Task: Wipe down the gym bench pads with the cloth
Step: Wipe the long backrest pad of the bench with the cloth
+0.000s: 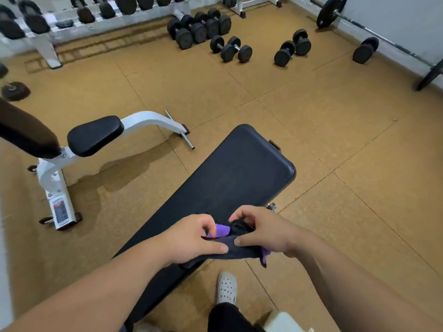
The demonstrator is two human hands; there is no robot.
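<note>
Standing here I can read nothing anywhere in the room: the only lettering is a small sticker (59, 210) low on the white bench frame (51, 180) to the left, with a red patch above dark lines of print, all too blurred to make out.

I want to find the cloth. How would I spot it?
Find the big flat dark bench pad in the middle of the view. At its near end the left hand and right hand pinch a bunched cloth between them. It is dark with bright purple patches, the only purple thing around.
</note>
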